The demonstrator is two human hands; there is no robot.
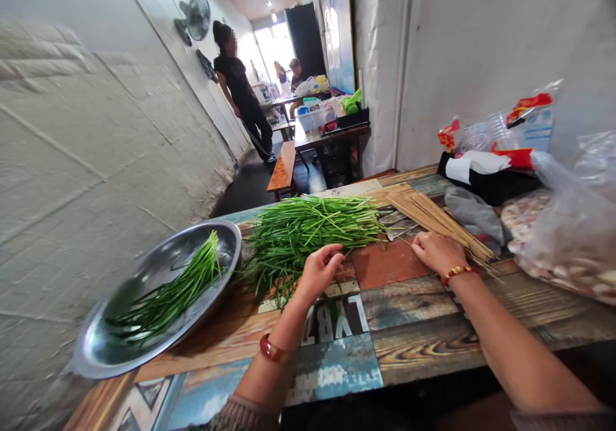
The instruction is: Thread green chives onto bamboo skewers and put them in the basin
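A pile of long green chives [312, 222] lies across the middle of the table, its pale stem ends to the right. My left hand [320, 270] is at the pile's near edge, fingers loosely bent and thumb a little apart, with nothing seen in them. My right hand [439, 253] is beside a bundle of bamboo skewers [433, 216]. Its fingers are closed, and a thin skewer [405, 241] sticks out from them towards the chives. On the left, a steel basin [230, 242] contains a smaller bunch of chives [178, 303].
At the right stand a clear plastic bag of pale, garlic-like pieces [572, 245], a grey plastic bag [474, 210] and red-and-clear packaging [522, 123]. Beyond the patchwork table [414, 306] are a bench [283, 167], another table with boxes [332, 120] and a standing person [240, 84].
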